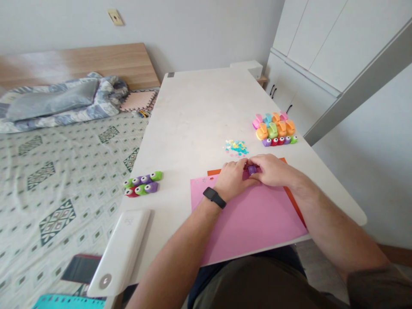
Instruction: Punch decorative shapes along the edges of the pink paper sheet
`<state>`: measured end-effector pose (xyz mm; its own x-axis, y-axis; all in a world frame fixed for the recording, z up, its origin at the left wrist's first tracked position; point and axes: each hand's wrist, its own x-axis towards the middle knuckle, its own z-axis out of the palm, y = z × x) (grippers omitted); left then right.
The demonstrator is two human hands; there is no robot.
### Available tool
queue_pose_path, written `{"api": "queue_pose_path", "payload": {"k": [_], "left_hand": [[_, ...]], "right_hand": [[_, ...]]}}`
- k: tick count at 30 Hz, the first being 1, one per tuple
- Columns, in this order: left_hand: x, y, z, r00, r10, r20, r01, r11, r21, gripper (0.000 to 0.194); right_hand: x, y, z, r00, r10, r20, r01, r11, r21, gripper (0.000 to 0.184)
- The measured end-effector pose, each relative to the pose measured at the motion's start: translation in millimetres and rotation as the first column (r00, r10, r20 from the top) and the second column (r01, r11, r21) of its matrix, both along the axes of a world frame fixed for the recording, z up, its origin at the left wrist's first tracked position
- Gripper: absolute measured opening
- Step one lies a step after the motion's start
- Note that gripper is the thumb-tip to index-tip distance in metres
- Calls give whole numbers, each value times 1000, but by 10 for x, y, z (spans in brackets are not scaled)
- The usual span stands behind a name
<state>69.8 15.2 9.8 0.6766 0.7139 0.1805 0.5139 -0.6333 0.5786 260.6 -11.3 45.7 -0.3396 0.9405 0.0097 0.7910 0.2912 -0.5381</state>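
Observation:
A purple craft punch (pixel 252 170) sits at the top edge of a pink sheet of paper (pixel 254 219). My right hand (pixel 273 169) is closed around it, thumb and fingers on its sides. Beside the punch, my left hand (pixel 232 177) is closed at the paper's edge, its thumb lying along the sheet just below the punch. Both sets of fingertips are partly hidden. Small punched shapes mark the sheet's top left. Under the pink paper, strips of an orange sheet (pixel 294 206) show at the right and along the top.
Blue, yellow and pink confetti (pixel 237 147) lies beyond my hands. Larger lever punches (pixel 273 126) and small eye-decorated punches (pixel 281 140) stand at the right. More small punches (pixel 141 183) are at the left, behind a long white device (pixel 120 251) on the white table (pixel 193 111).

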Motion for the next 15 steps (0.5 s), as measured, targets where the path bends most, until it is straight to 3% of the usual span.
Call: {"api": "queue_pose_path", "payload": {"k": [15], "left_hand": [[27,39,21,998,-37,-46,37,999,-4,42]], "right_hand": [[6,9,-16,1000,-3,-3,3,1000,7,20]]}}
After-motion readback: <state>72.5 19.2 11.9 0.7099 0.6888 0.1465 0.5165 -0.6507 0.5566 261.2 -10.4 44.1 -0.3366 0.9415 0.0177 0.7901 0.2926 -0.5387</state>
